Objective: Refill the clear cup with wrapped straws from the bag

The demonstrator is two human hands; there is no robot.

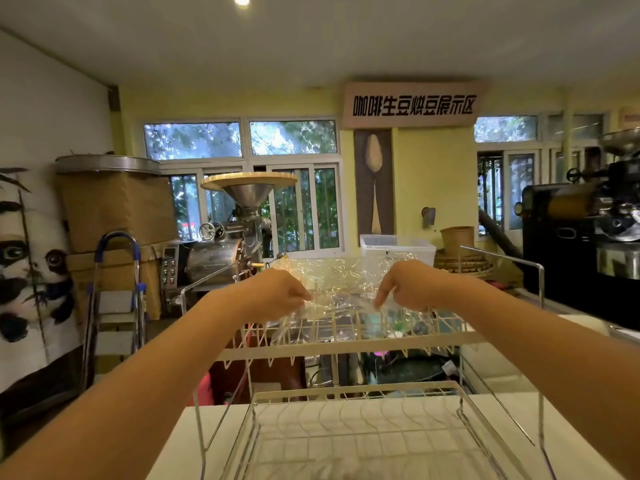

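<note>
In the middle of the frame the bag [332, 282] is thin clear plastic, crinkled and glossy, catching light. It lies on a white coated wire rack [346, 337], smooth and matt. Behind it, left of centre, a roaster's funnel [247, 194] is dull brushed metal. The counter [512, 427] below looks smooth white.

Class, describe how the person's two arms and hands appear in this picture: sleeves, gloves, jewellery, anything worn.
Both forearms are bare, with no sleeves showing. The left hand and right hand wear no gloves, and no watch, bracelet or ring is visible on either.
</note>
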